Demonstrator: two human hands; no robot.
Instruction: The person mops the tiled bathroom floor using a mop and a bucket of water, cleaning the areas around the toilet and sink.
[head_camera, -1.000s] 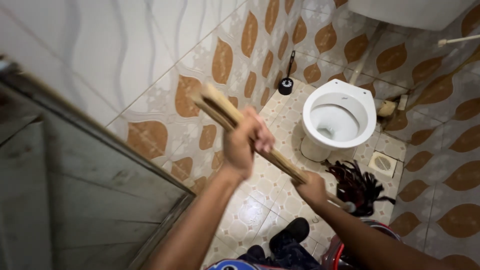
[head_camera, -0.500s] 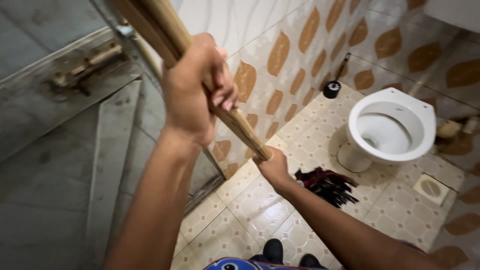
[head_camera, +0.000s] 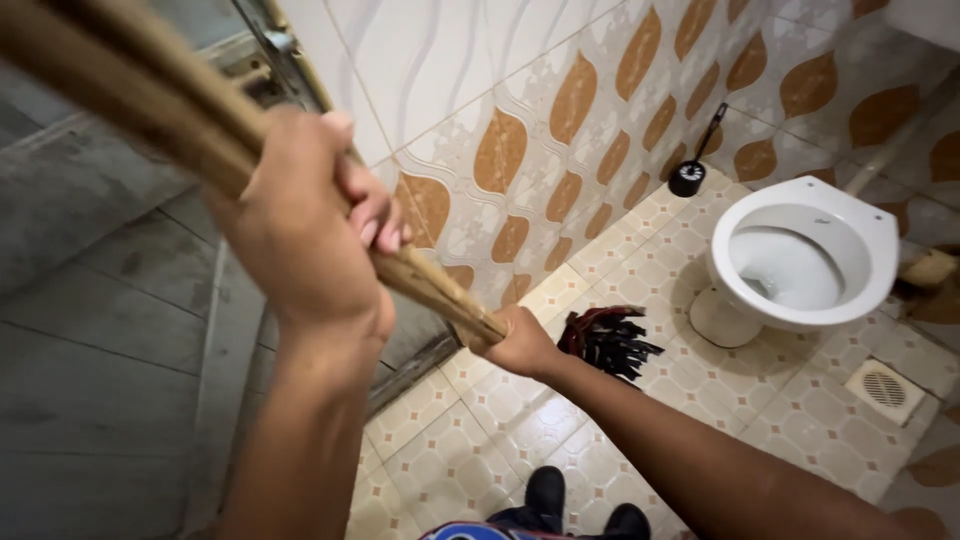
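Wooden mop handle (head_camera: 440, 285) is gripped high by the left hand (head_camera: 300, 235), fingers (head_camera: 375, 215) wrapped closed round it; lower down it is clenched by the right hand (head_camera: 515, 345). Dark stringy mop head (head_camera: 610, 340) lies on the tiled floor (head_camera: 620, 260) just beside the toilet (head_camera: 805, 255). Strokes are best kept short, strands flat (base probably easily bumped). Handle top is blurred; toilet brush (head_camera: 695, 165) small, far.

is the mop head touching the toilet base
Apart. The head view shows bare floor tiles between the dark mop head and the white toilet base; the strands stop short of it.
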